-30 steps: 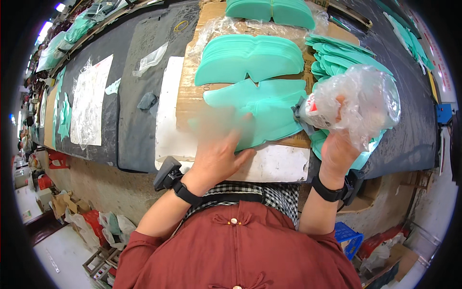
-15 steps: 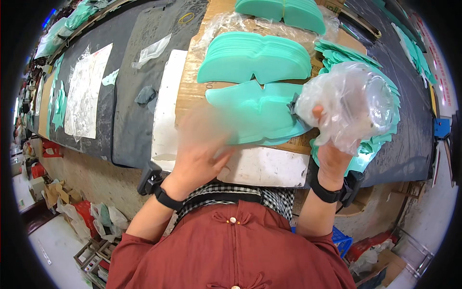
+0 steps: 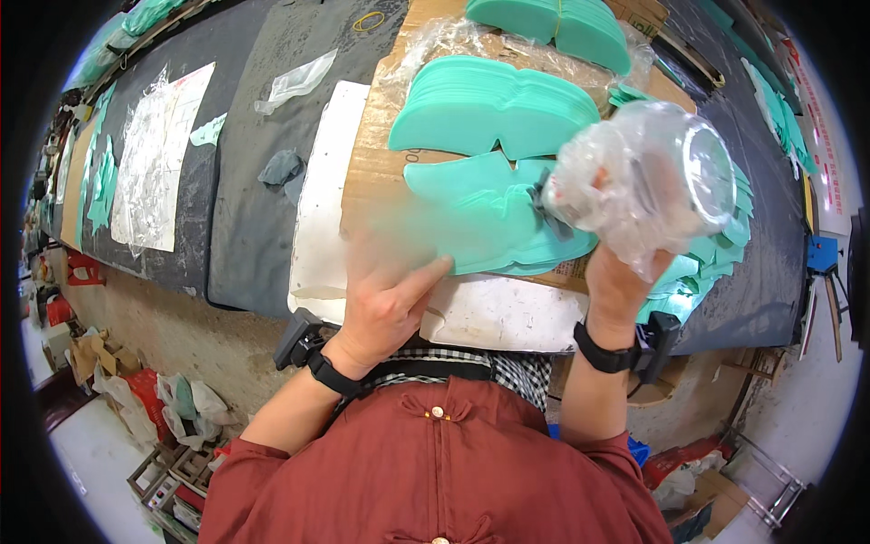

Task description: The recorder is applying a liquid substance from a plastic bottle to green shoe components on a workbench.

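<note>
My left hand [image 3: 385, 286] lies at the near left edge of a layered pile of teal, wing-shaped sheets [image 3: 471, 218]. Its thumb is stretched out over the near edge, while the other fingers are smeared by blur. My right hand [image 3: 621, 276] is closed round a clear plastic container wrapped in crinkled film [image 3: 648, 181]; the film hides most of the fingers. The container is tilted, its round end toward the right. A dark, ragged tip [image 3: 548, 213] at its left end is over or touching the pile; contact cannot be told.
Behind the pile stands a thicker teal stack [image 3: 494, 104], with a banded stack [image 3: 553, 27] farther back. Cardboard [image 3: 367, 195] and a white board [image 3: 507, 317] lie beneath. Loose teal pieces [image 3: 702, 263] spread to the right. Plastic film [image 3: 297, 82] and a grey rag [image 3: 281, 170] lie left.
The view has shifted slightly. The wrapped container and its dark tip have moved a little left and nearer over the teal pile. My left hand stays at the pile's left edge.
</note>
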`<action>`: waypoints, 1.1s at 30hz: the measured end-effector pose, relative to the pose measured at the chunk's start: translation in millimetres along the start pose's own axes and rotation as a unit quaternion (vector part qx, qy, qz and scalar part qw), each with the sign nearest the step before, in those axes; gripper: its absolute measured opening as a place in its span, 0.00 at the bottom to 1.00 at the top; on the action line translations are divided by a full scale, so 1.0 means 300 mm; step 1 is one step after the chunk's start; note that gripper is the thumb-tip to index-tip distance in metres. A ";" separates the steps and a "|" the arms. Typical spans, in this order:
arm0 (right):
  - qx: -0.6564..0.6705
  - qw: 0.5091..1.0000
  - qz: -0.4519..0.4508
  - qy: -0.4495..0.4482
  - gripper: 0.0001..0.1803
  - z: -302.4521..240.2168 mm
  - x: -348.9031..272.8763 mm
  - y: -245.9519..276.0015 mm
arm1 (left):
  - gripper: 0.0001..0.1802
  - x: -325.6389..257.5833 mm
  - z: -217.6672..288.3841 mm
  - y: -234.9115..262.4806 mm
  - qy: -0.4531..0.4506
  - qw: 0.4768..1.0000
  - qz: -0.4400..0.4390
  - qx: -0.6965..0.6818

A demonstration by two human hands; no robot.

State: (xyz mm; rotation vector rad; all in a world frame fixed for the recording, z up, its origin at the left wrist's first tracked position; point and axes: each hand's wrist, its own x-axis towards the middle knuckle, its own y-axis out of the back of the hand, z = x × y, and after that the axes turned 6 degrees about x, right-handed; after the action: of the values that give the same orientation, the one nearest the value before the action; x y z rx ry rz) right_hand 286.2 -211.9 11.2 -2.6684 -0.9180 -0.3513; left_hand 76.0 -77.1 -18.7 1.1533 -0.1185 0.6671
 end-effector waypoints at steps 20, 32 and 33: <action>-0.240 0.955 -0.044 0.167 0.29 -0.062 0.026 -0.099 | 0.16 0.014 0.020 0.021 0.010 0.999 -0.047 0.013; -0.193 0.968 0.117 0.114 0.25 -0.053 0.031 0.060 | 0.16 -0.004 0.013 0.002 -0.003 1.000 -0.002 -0.002; -0.190 0.968 0.115 0.114 0.25 -0.025 -0.037 0.050 | 0.16 -0.001 0.013 0.003 -0.001 1.000 -0.002 0.001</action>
State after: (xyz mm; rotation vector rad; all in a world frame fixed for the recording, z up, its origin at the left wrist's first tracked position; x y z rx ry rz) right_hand 286.0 -232.1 11.7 -2.9496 -0.5041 -0.8298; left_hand 76.1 -80.4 -16.6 1.1560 -0.1186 0.6630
